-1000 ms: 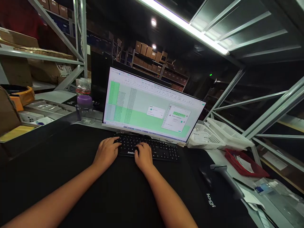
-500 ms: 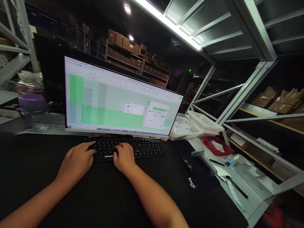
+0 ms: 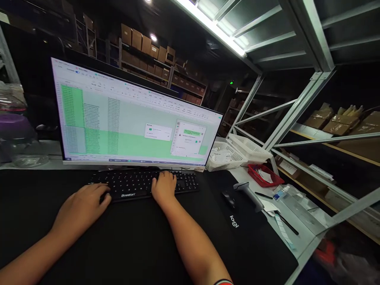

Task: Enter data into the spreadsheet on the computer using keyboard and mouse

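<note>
A black keyboard [image 3: 127,183] lies on a black desk mat [image 3: 127,241] below a wide monitor [image 3: 133,126], whose screen shows a green spreadsheet and two small pop-up windows. At the keyboard's left end rests my left hand [image 3: 84,204], fingers stretched over the keys and thumb apart. My right hand [image 3: 164,188] lies over the right part of the keys, near the number pad, with its fingers spread and slightly bent. Neither hand holds anything. Farther right on the mat are a black mouse [image 3: 228,199] and a grey handheld barcode scanner [image 3: 248,195].
White plastic baskets [image 3: 227,160] and a red tray [image 3: 265,176] stand right of the monitor. A dark pen [image 3: 287,223] and a paper strip [image 3: 284,231] lie at the right. A purple-lidded clear container [image 3: 20,136] is at left. Metal shelving [image 3: 285,109] rises on the right.
My right hand has moved rightward along the keyboard toward the number pad. My left hand has shifted slightly left at the keyboard's left end. The view has turned a little.
</note>
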`<state>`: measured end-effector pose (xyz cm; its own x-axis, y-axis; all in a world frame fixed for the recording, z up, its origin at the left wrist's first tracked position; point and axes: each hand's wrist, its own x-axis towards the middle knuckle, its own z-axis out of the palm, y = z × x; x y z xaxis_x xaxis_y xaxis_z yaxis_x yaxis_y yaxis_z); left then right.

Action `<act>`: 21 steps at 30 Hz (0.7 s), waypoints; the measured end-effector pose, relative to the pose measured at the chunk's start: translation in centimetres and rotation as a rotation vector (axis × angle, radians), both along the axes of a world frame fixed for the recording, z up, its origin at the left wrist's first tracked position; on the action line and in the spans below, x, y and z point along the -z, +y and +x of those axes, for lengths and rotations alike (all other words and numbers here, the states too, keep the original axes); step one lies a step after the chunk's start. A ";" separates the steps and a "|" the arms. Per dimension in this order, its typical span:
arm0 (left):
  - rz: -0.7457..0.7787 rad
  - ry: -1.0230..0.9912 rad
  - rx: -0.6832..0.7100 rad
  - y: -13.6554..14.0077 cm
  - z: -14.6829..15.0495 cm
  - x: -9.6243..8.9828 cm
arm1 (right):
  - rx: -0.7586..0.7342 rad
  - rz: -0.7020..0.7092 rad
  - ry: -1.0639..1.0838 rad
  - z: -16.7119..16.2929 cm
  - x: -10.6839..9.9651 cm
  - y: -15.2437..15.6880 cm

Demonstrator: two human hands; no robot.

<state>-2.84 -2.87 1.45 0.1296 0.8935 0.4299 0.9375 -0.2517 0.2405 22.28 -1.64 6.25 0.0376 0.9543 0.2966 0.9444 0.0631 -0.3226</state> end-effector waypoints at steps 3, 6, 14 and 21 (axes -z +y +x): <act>-0.004 -0.009 0.002 0.4 -0.3 0.5 | 0.056 0.008 -0.004 0.9 -0.3 0.4; -0.006 -0.013 -0.003 0.9 -0.5 1.1 | 0.082 0.006 -0.030 1.4 -0.3 0.7; 0.050 -0.027 -0.012 2.1 -1.1 2.5 | 0.093 0.050 -0.003 1.0 0.4 0.6; 0.063 -0.037 0.002 3.0 -2.0 4.1 | 0.099 0.061 0.024 0.4 0.5 0.5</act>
<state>-4.81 0.10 -2.62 0.1140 0.8645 0.4895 0.9276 -0.2691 0.2592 22.64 -1.19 5.70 0.1382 0.9258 0.3520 0.9392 -0.0097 -0.3432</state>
